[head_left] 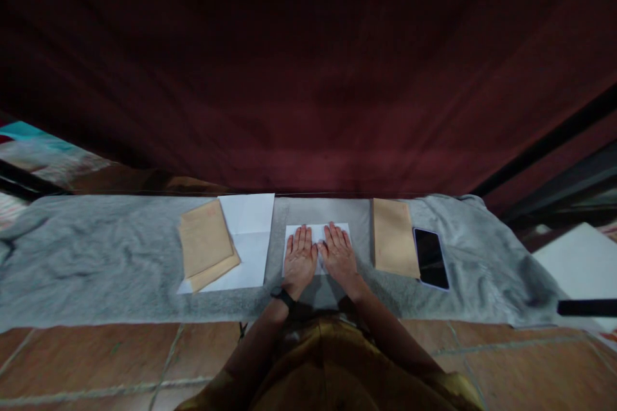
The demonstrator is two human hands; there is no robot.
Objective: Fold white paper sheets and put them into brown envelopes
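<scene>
The left hand [299,260] and right hand [339,258] press flat, each grip wide and holding nothing, on the white paper [319,233], which lies on the gray cloth [120,257] between brown papers [207,237] to the left and a brown packet [395,237] beside the phone [431,258].

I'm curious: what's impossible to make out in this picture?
All in the head view:
Middle of the small white paper sheet: covered by the left hand and right hand.
Part of the large creased white sheet: under a stack of tan paper rectangles.
Exact count in that stack: the top piece covers most below.
Flat white panel: cut by the right picture edge.
</scene>
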